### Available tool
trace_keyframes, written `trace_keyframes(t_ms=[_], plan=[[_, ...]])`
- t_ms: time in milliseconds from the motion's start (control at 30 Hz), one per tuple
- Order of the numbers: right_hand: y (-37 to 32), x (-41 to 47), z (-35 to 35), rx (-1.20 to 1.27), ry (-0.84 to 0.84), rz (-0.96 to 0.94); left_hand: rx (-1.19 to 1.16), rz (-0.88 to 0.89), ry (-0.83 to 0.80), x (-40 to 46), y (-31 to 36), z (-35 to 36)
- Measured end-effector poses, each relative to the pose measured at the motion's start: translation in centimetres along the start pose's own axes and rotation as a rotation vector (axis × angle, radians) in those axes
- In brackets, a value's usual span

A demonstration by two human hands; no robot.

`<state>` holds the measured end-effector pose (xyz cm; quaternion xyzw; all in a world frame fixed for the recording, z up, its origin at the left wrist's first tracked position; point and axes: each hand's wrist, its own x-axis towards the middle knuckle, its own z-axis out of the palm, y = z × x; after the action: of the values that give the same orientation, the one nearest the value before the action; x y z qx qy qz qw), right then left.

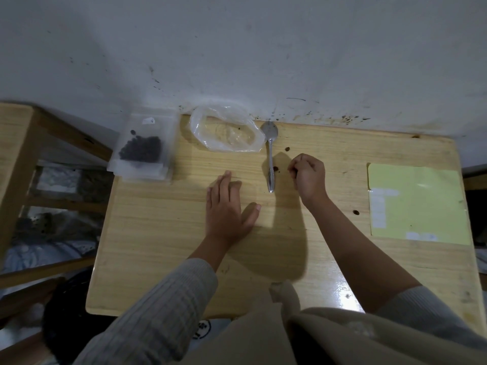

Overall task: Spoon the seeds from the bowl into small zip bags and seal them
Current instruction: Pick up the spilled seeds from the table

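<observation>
A small clear zip bag (142,147) holding dark seeds lies on a stack of bags at the table's far left corner. A crumpled clear plastic bag (226,129) rests against the wall. A metal spoon (270,156) lies bowl-up to the right of it. Loose dark seeds (276,168) sit beside the spoon handle and near its bowl (287,148). My left hand (226,206) rests flat on the wood, fingers apart. My right hand (308,175) hovers just right of the spoon with fingertips pinched together; what they hold is hidden. No bowl shows.
A wooden table (163,246) stands against a stained white wall. A pale yellow-green sheet (416,204) lies at the right side. Another seed (356,212) lies near it. A wooden frame (23,159) stands left of the table, with clutter below.
</observation>
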<state>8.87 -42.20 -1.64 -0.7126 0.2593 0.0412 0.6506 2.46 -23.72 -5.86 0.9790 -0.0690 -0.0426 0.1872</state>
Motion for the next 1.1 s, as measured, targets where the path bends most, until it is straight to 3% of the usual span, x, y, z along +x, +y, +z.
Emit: trace_keyframes(t_ms=[167, 333, 467, 567, 833, 967, 1100], plan=[[1.3, 0.3, 0.1, -0.323, 0.029, -0.153, 0.005, 0.003, 0.005, 0.0, 0.0, 0.0], [1.3, 0.2, 0.1, -0.598, -0.074, -0.278, 0.006, 0.001, -0.002, 0.0, 0.0, 0.0], [1.3, 0.4, 0.4, -0.735, -0.179, -0.403, 0.005, -0.005, -0.001, 0.0, 0.0, 0.1], [1.4, 0.6, 0.4, -0.784, -0.145, -0.385, 0.007, -0.004, 0.004, 0.0, 0.0, 0.1], [1.1, -0.3, 0.4, -0.357, 0.127, -0.212, -0.012, -0.011, 0.02, 0.1, 0.1, 0.2], [1.3, 0.3, 0.9, -0.246, 0.118, -0.07, -0.013, -0.005, 0.035, 0.1, 0.1, 0.2], [0.9, 0.7, 0.9, -0.21, 0.068, -0.043, -0.006, 0.002, 0.031, 0.0, 0.0, 0.1]])
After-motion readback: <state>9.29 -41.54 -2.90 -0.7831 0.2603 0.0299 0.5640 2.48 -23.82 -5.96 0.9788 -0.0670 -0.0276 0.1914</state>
